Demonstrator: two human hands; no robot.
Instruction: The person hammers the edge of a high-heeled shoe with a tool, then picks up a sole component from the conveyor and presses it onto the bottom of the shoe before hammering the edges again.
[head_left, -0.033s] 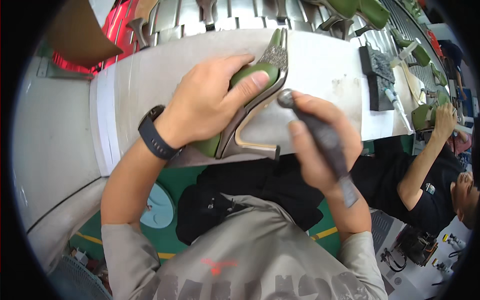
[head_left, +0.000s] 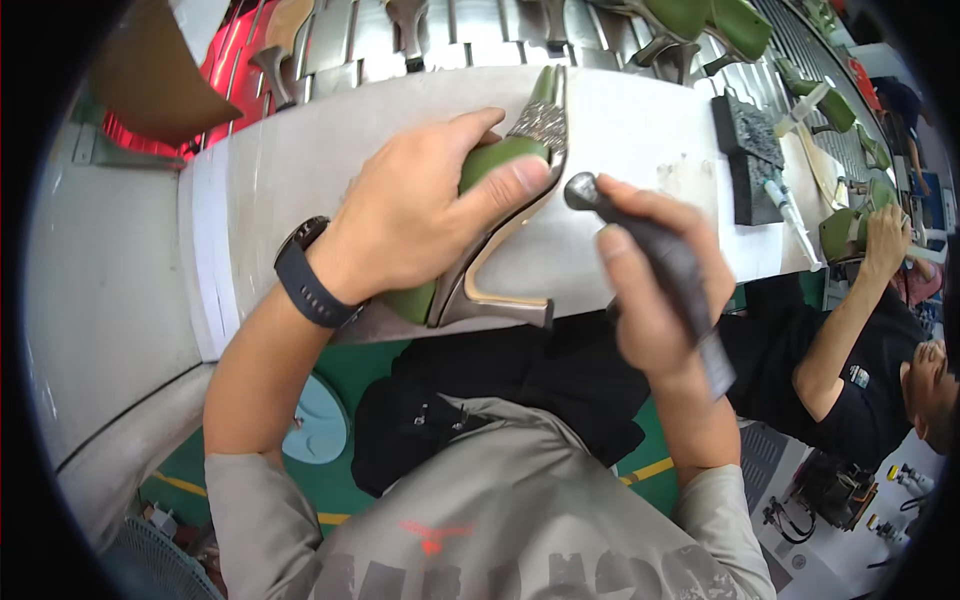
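Observation:
On the white work surface (head_left: pixel 640 130), a high-heeled shoe (head_left: pixel 520 310) lies on its side around a green last (head_left: pixel 490 160). Its slim heel points right, near the front edge, and a glittery band (head_left: pixel 540 122) crosses its far end. My left hand (head_left: pixel 405 210) is closed over the last and the shoe, thumb along the upper edge, pressing them down. My right hand (head_left: pixel 650 325) grips a hammer (head_left: pixel 665 250) by its dark handle. The hammer's rounded head (head_left: pixel 583 190) hovers just right of the shoe, apart from it.
A metal slat conveyor (head_left: pixel 480 40) runs along the far side, carrying several green lasts with heels (head_left: pixel 665 20). At right are a black block (head_left: pixel 745 160) and a syringe (head_left: pixel 792 215). Farther right, a co-worker's hand (head_left: pixel 885 235) handles another green last.
My right hand and the hammer have moved slightly right, away from the shoe. The shoe and my left hand have barely shifted.

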